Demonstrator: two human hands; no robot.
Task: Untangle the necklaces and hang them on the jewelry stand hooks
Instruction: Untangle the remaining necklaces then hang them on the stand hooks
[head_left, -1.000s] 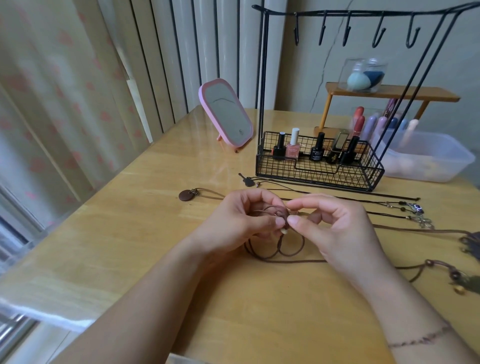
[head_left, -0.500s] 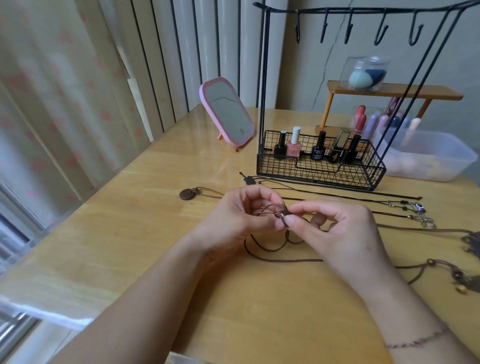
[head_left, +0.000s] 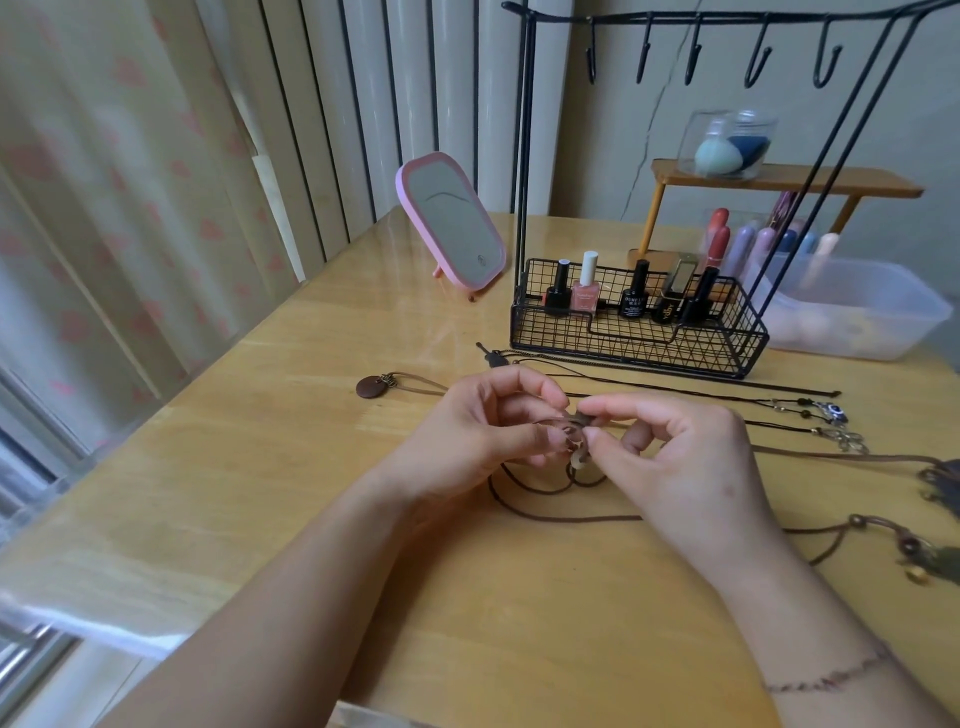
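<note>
Knotted brown cord necklace (head_left: 563, 486): in front of jewelry stand (head_left: 639, 332), pinched between left hand (head_left: 483, 431) and right hand (head_left: 675, 457), fingertips together at the tangle, likely to work loops apart; stand hooks (head_left: 756, 62) bare

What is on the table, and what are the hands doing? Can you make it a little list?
hands: left hand and right hand pinch a knot of brown cord
hooks: bare
basket: nail polish bottles
other necklaces: flat on table
mirror: pink, tilted back
</note>
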